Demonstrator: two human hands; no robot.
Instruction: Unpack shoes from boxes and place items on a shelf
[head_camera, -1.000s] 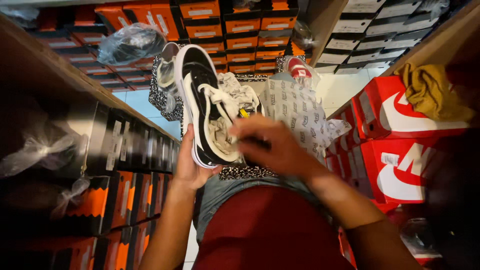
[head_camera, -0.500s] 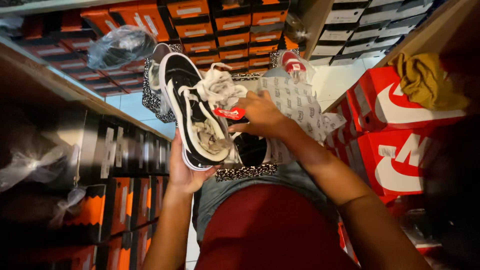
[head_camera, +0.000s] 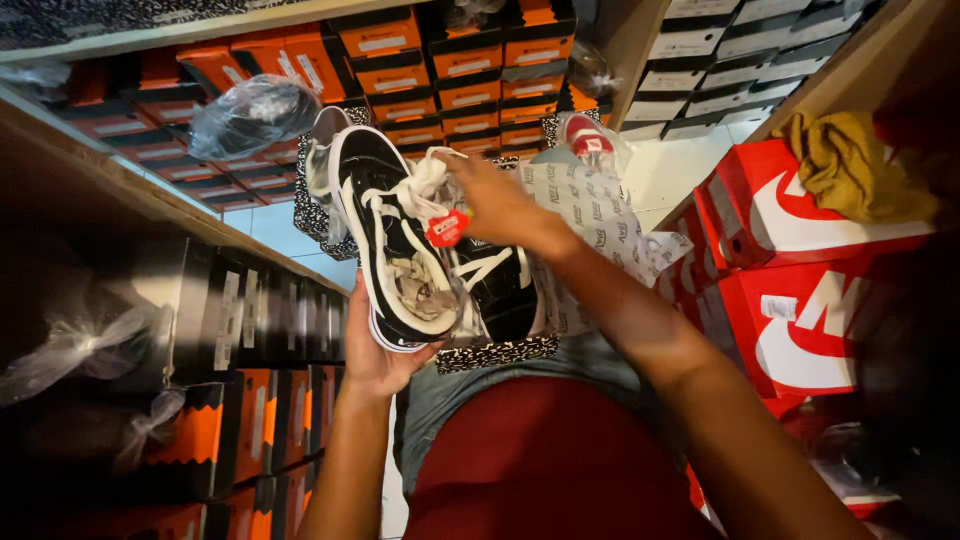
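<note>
Right hand (head_camera: 497, 205) now higher at the laces — left hand (head_camera: 375, 355) cupping the black sneaker (head_camera: 385, 235), both hands gripping it.

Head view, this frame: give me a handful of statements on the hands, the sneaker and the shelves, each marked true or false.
1. The left hand supports the black and white sneaker from below. True.
2. The right hand rests on the red shoebox. False: it is at the sneaker's white laces.
3. A red tag hangs by the laces. True.
4. A mustard cloth lies on the red shoeboxes at right. True.
5. The far shelves hold only blue boxes. False: orange shoeboxes are stacked there.
</note>
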